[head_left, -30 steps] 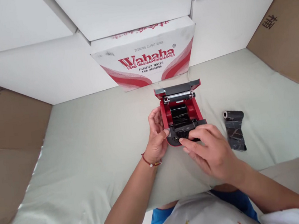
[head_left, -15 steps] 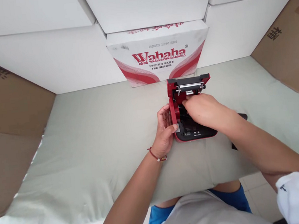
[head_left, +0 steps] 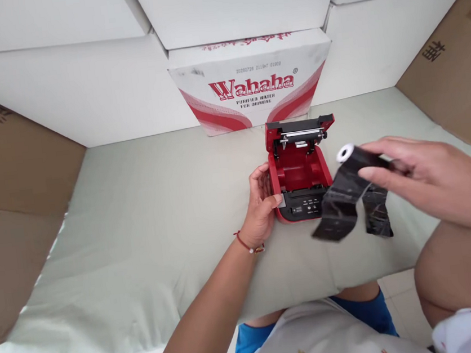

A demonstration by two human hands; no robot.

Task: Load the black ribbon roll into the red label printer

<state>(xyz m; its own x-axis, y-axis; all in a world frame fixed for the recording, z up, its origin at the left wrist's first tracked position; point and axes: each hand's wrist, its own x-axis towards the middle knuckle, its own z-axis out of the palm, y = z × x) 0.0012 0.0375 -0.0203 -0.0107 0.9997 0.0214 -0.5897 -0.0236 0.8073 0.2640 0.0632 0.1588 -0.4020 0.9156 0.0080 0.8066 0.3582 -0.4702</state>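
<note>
A small red and black printer (head_left: 303,205) sits on the cloth with its lid (head_left: 298,127) raised. Its red roll compartment (head_left: 298,172) shows bare inside. My left hand (head_left: 261,199) grips the printer's left side, the thumb on a grey tab at the front corner. To the right of the printer, my right hand (head_left: 413,170) holds a black paper roll (head_left: 355,160) with a white core between thumb and fingers. Its loose end (head_left: 336,216) hangs down over the printer's front right corner. Another black strip (head_left: 377,214) shows below the right hand, apparently on the cloth.
Behind the printer stands a white and red Wahaha carton (head_left: 253,86) against stacked white boxes (head_left: 233,4). Brown cardboard flanks the left (head_left: 14,213) and right (head_left: 457,72). A pale green cloth (head_left: 139,227) covers the table, its front edge close to my body.
My right hand has come out of the printer and moved right, now with the black paper roll in it. The compartment is uncovered. My left hand stays on the printer.
</note>
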